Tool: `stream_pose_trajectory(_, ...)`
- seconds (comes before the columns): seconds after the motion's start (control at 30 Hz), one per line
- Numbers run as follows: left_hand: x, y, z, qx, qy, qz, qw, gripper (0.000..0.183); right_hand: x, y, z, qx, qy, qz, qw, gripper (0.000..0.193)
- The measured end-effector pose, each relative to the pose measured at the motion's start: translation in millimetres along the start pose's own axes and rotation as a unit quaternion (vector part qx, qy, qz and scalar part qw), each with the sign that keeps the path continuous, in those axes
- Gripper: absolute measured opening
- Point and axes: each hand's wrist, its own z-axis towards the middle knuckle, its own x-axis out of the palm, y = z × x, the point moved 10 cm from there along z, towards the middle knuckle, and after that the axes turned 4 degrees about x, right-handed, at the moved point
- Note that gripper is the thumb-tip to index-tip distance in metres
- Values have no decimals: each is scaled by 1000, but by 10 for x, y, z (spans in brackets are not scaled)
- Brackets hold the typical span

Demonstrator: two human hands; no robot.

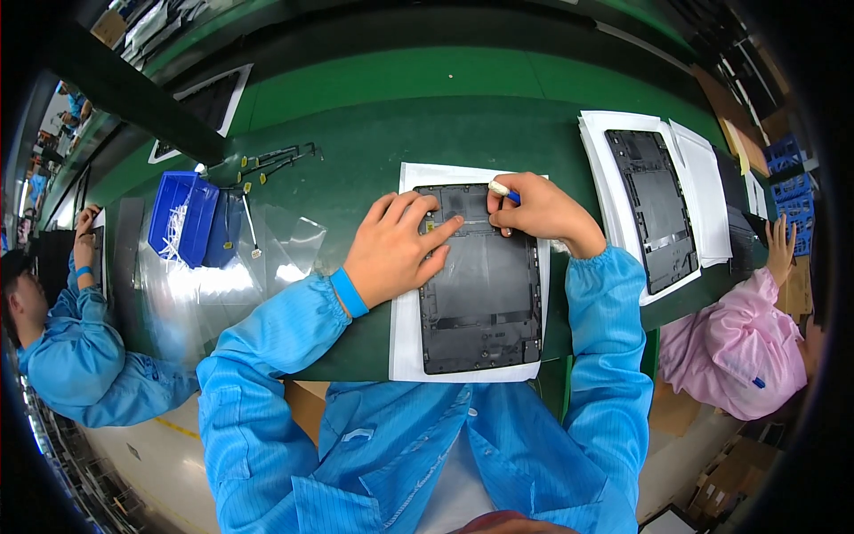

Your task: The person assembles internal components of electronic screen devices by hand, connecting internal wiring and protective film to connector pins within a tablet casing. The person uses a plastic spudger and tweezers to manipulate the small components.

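Note:
A black tablet back housing (pixel 480 276) lies on white sheets (pixel 405 343) in front of me. My left hand (pixel 396 236) rests over its upper left part, fingers spread, the index finger touching the panel. A small yellow-marked part (pixel 431 224) shows beside those fingers on the housing's left edge. In my right hand (pixel 538 214), pinched over the upper right part, is a blue pen-like tool with a white end (pixel 501 189). Its lower tip is hidden by my fingers.
At left stands a blue bin (pixel 184 218) of white strips, with several thin cables (pixel 267 160) and clear plastic film (pixel 298 245) nearby. Another black housing (pixel 654 209) lies on stacked white sheets at right. Co-workers sit on both sides, one in blue (pixel 76 360), one in pink (pixel 743 347).

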Motion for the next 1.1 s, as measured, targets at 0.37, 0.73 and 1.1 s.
stream_pose_trajectory(0.37,39,-52,72,6,7,10,1000,34,-128,-28,-70,50,-38,-109,992,20)
stream_pose_trajectory(0.73,254,-494,362,74,-5,10,997,49,-590,-170,-203,-16,-235,86,968,35)
stream_pose_trajectory(1.1,277,-49,106,17,88,-80,993,68,-598,-298,-739,-73,-415,60,905,52)
